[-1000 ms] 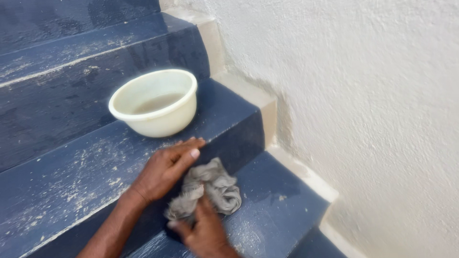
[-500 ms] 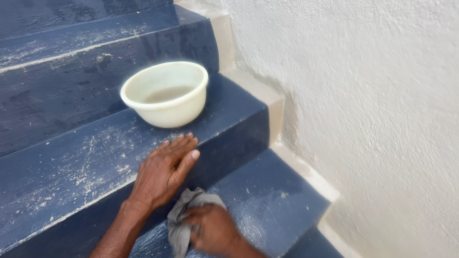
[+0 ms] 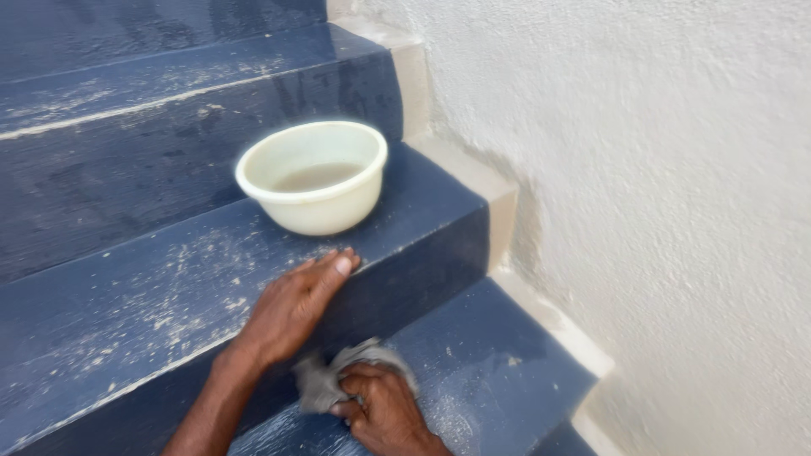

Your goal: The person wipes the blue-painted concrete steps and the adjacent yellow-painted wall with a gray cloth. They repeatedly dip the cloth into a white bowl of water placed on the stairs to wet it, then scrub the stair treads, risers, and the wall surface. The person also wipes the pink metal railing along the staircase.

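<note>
I am leaning my left hand (image 3: 291, 308) flat on the edge of a dark blue stair step (image 3: 127, 321), its fingers (image 3: 334, 266) lying stretched out and close together, gripping nothing. My right hand (image 3: 384, 409) is pressing down on the lower step (image 3: 498, 371), its fingers curled and clamped on a crumpled grey rag (image 3: 325, 384), which is bunched against the riser just under my left wrist. A cream plastic bowl (image 3: 312, 177) holding a little murky water is sitting on the same step as my left hand, near its fingertips but apart from them. Pale dusty streaks are showing across the steps. A rough white wall (image 3: 659, 186) is rising along the right side, meeting the stairs at a beige skirting (image 3: 507, 190).
</note>
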